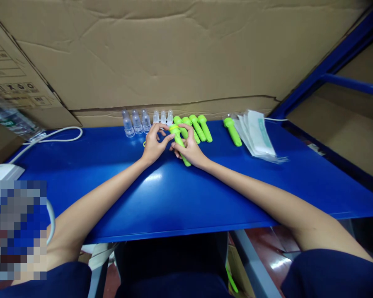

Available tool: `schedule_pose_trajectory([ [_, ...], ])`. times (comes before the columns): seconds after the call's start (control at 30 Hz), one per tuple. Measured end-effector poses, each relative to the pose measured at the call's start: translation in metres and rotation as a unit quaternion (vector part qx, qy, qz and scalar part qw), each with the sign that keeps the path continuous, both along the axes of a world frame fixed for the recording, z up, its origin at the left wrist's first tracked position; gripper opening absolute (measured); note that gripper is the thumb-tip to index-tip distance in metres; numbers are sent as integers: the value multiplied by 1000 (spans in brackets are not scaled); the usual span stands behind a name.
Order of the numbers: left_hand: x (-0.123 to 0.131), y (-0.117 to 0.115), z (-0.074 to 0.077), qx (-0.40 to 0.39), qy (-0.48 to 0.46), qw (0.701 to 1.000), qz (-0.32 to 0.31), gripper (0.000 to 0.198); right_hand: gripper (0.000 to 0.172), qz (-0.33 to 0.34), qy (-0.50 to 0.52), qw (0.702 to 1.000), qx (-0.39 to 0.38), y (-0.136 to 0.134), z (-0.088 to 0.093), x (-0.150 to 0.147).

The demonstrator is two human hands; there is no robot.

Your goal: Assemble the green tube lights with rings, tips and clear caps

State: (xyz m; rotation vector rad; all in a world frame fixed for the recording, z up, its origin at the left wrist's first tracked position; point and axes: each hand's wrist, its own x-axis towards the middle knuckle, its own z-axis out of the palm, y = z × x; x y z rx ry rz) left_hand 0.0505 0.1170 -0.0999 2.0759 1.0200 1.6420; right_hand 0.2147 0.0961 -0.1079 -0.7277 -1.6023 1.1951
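Fingers (pixel 190 131) of the right hand (pixel 193 152) wrap the shaft of a green handle (pixel 186 160), the index finger reaching up to its flared head. The left hand (pixel 153 148) is half curled beside that head, thumb and index parted (whether their tips press on it, I cannot tell). The handle slants over the blue worktop (pixel 170 211), its head pointing away from the person. It looks like moulded plastic: probably light, stiff and a little slippery, best gripped round the straight shaft and steadied at the head. Beyond stand 6 clear cups (pixel 137 123) and 4 green pieces (pixel 204 129); rightward, 1 more green piece (pixel 233 132) lies beside white packets (pixel 261 132).
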Motion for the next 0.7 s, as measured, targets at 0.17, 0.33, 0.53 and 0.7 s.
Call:
schedule_pose_trajectory([
  [0.17, 1, -2, 0, -24, -6, 999, -31, 16, 65, 4, 6, 1000, -3, 0, 1, 0],
  [0.33, 2, -3, 0, -26, -7, 1000, -10, 21, 57, 1, 21, 999, -28, 1, -1, -2],
  [0.53, 2, -1, -1, -15, -7, 1000, 4, 23, 52, 35, 23, 998, -44, 3, -3, -2],
  [0.7, 1, 1, -2, -3, -12, 1000, 16, 20, 54, 28, 20, 999, -40, 7, -3, -1],
])
